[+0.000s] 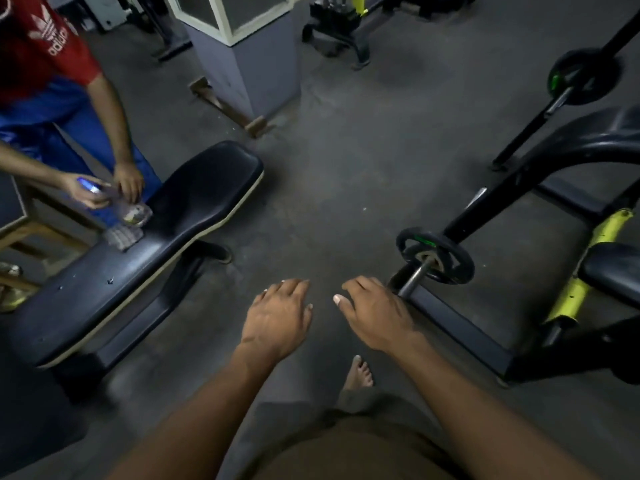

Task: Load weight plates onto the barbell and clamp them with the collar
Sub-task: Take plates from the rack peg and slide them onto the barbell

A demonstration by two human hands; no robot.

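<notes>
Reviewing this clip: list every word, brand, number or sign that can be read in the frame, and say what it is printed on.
"adidas", white letters under a trefoil logo, partly cut off, on the red shirt of the person at upper left.
Green marking on the near weight plate: too blurred to read.
Green marking on the far weight plate: too blurred to read.
Nothing else legible.

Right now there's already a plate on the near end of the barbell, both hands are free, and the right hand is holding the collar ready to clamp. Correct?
Not quite. The head view shows the right hand holding nothing; its fingers hang relaxed beside the bare end of the barbell, and no collar is visible. The rest stands: a plate sits on the near end, and the left hand is free too.
</notes>
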